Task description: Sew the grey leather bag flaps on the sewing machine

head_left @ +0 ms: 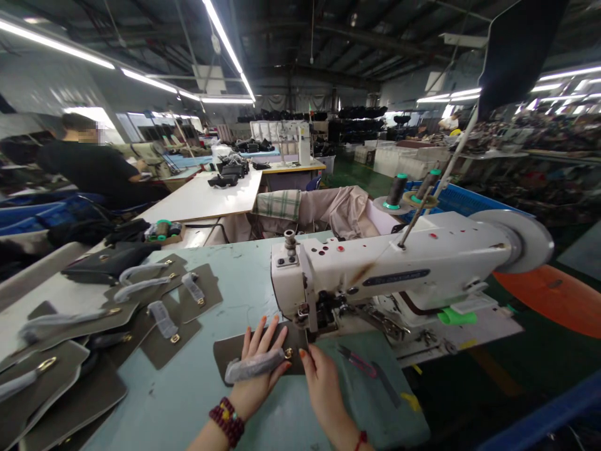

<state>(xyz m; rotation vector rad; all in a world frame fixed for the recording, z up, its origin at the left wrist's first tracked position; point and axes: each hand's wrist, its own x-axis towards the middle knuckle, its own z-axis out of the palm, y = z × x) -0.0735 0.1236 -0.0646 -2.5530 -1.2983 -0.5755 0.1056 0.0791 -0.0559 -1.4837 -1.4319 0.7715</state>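
A dark grey-brown bag panel (224, 354) lies on the light-blue table, its right edge close under the head of the white sewing machine (375, 269). My left hand (251, 393) presses on it with fingers spread flat; a plastic-wrapped handle (256, 367) with a gold ring crosses over the back of that hand. At the panel's right edge, near the presser foot, my right hand (327, 391) grips the panel between thumb and fingers. Just right of this hand rest thread snips (359, 361) with pink on the handle. The needle itself is hidden from sight.
Similar panels with wrapped handles (162, 322) are spread over the table's left side, beside a black bag piece (107, 260). Thread cones (397, 191) stand behind the machine. A co-worker in black (87, 160) sits at far left. An orange board (554, 297) is at right.
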